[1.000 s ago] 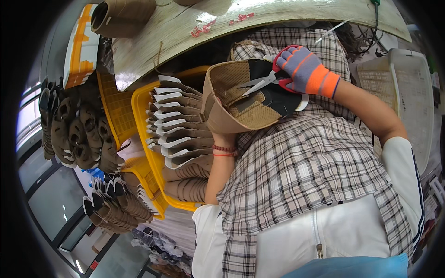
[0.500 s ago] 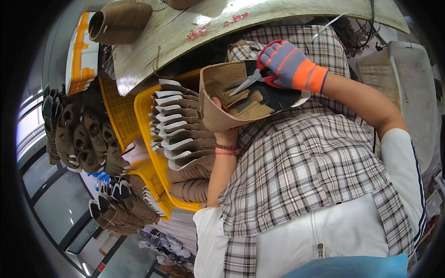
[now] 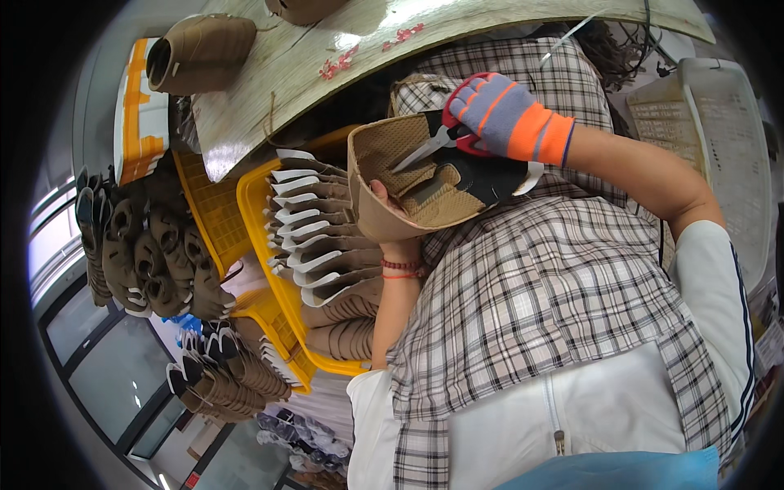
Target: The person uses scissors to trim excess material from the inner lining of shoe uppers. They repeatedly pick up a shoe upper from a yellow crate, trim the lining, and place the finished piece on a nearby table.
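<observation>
My left hand [image 3: 400, 247], bare and with red bracelets at its wrist, grips a tan shoe upper [image 3: 447, 196]. Its thumb reaches over the rim to the inside; most of the other fingers are hidden behind the material. The upper is held above my lap, with its mesh lining and a black section facing up. In a grey and orange glove, my right hand [image 3: 514, 118] is closed round the red handles of a pair of scissors [image 3: 425, 153]. The scissor blades lie together over the lining, pointing toward my left thumb. Whether they touch it, I cannot tell.
A yellow crate [image 3: 269, 245] with several stacked uppers [image 3: 314, 224] stands at my left. Ahead is a worktable [image 3: 327, 90] bearing a brown upper [image 3: 204, 53] and red scraps [image 3: 339, 61]. More uppers [image 3: 155, 253] hang far left. A white plastic basket [image 3: 727, 147] stands right.
The scissor blades were spread apart and have come together. My right hand has moved slightly left. The shoe upper stays in my left hand, and the whole view has shifted a little.
</observation>
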The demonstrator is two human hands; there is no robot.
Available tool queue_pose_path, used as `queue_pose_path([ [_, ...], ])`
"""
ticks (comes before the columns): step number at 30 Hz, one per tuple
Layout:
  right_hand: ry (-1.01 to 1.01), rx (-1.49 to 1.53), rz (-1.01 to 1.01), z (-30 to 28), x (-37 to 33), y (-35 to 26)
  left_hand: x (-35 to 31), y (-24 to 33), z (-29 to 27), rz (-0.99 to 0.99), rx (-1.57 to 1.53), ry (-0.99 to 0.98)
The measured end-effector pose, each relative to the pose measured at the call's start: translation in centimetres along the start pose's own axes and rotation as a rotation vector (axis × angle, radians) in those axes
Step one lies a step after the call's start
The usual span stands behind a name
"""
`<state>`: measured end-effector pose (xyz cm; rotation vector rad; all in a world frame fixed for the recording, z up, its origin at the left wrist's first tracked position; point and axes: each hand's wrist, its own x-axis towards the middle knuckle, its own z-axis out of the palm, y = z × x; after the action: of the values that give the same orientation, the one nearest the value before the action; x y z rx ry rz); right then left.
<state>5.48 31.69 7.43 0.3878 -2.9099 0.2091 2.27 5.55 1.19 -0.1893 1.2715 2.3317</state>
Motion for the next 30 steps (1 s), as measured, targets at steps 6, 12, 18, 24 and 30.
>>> queue_pose_path([
  [6, -0.13, 0.174, 0.074, -0.3, 0.2, 0.0, -0.3, 1.2, -0.3, -0.023, -0.001, -0.004],
  [12, -0.314, 0.391, 0.204, -2.2, -4.7, 0.1, -1.7, 5.1, -4.6, -0.41, 0.158, -0.02],
  [18, -0.577, 0.305, 0.048, -2.7, -5.1, -1.2, -2.7, 5.5, -4.5, -0.662, 0.389, -0.158],
  [24, -0.595, 0.256, -0.041, -2.0, -4.0, -1.9, -3.0, 5.7, -4.6, -0.626, 0.416, -0.13],
  [30, -0.614, 0.308, 0.024, -2.3, -4.5, -1.9, -3.2, 5.9, -4.7, -0.638, 0.389, -0.116],
])
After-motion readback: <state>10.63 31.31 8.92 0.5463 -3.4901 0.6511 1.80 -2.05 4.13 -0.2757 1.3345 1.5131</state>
